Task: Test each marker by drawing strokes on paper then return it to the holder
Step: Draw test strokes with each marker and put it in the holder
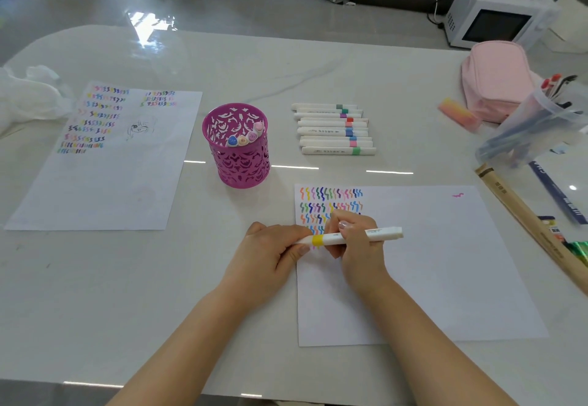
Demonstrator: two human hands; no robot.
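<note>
Near the front of the white surface [397, 87], we hold a white marker with a yellow band [350, 236] flat over the near sheet of paper [445, 262]. Our left hand [270, 254] has its fingers closed on the left end. Our right hand [358, 246] has its fingers wrapped round the middle. Far left of us stands the pink holder [237, 146]. A row of markers [332, 129] lies to its right.
</note>
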